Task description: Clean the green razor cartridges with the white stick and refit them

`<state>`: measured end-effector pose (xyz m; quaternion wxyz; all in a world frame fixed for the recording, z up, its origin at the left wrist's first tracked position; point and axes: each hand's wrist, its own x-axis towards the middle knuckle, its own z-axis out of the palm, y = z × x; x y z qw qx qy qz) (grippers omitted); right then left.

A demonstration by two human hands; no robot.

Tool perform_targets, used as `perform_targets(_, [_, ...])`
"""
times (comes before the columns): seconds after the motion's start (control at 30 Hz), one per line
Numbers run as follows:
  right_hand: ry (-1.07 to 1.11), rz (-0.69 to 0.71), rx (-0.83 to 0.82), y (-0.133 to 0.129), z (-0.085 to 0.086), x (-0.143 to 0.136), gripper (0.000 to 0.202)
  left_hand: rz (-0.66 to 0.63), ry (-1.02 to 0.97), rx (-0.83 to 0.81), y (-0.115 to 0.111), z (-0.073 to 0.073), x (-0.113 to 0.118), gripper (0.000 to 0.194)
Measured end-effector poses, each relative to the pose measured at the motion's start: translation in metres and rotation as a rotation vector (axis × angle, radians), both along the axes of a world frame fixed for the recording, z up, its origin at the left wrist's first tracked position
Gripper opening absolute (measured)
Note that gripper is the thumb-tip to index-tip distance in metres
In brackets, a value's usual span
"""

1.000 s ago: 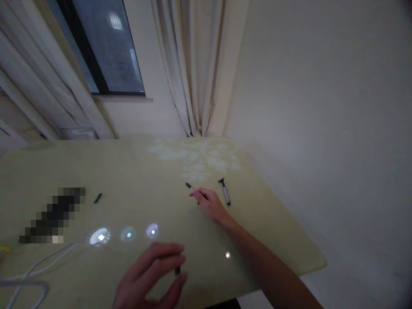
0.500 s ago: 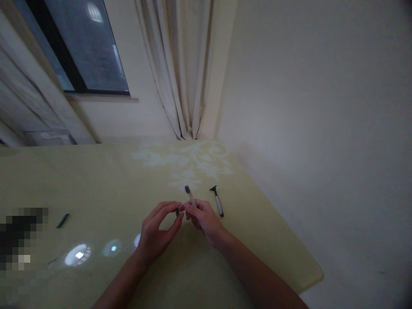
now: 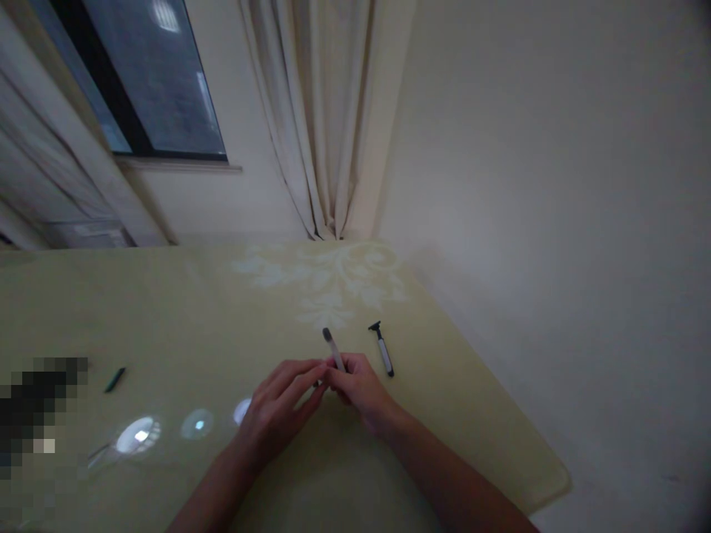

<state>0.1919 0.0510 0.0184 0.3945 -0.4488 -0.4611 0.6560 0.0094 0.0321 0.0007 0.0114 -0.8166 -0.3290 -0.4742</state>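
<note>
My right hand is closed around a slim razor with a pale grey handle. Its dark rounded end points up and away from me, and the other end is hidden in my fingers. The fingertips of my left hand meet my right fingers, pinched over a small dark piece that is mostly covered. Both hands are just above the table. Right of them, a second razor lies with its black head pointing away and its grey handle towards me.
The glossy yellowish table has a white floral pattern near its back edge. A small dark green strip lies on the left, beside a pixelated dark area. A wall runs along the right edge; curtains hang behind.
My left hand has moved in against my right fingers, and the small dark piece it pinches is now mostly covered. The view has shifted slightly.
</note>
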Motion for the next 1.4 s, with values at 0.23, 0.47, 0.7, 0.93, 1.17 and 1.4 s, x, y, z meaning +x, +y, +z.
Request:
perform_targets(0.23, [0.108, 0.025, -0.097, -0.001, 0.001, -0.001, 0.042, 0.043, 0.036, 0.010, -0.004, -0.001, -0.002, 0.048])
perform_targets(0.47, [0.072, -0.044, -0.084, 0.003, -0.004, 0.004, 0.035, 0.090, -0.238, -0.365, -0.003, 0.010, -0.002, 0.053])
perform_targets(0.7, [0.149, 0.008, -0.119, 0.001, -0.008, 0.005, 0.038, -0.019, -0.368, -0.554, 0.002, 0.000, -0.007, 0.044])
perform_targets(0.93, [0.103, 0.012, -0.044, 0.001, -0.007, 0.003, 0.038, 0.098, -0.264, -0.336, 0.000, 0.002, -0.006, 0.050])
perform_targets(1.17, [-0.053, -0.016, 0.225, 0.002, -0.008, 0.001, 0.026, 0.149, 0.017, -0.021, -0.002, -0.003, -0.003, 0.046])
perform_targets(1.4, [-0.018, -0.021, 0.237, 0.004, -0.009, -0.001, 0.025, 0.172, 0.047, -0.025, -0.001, -0.007, -0.002, 0.046])
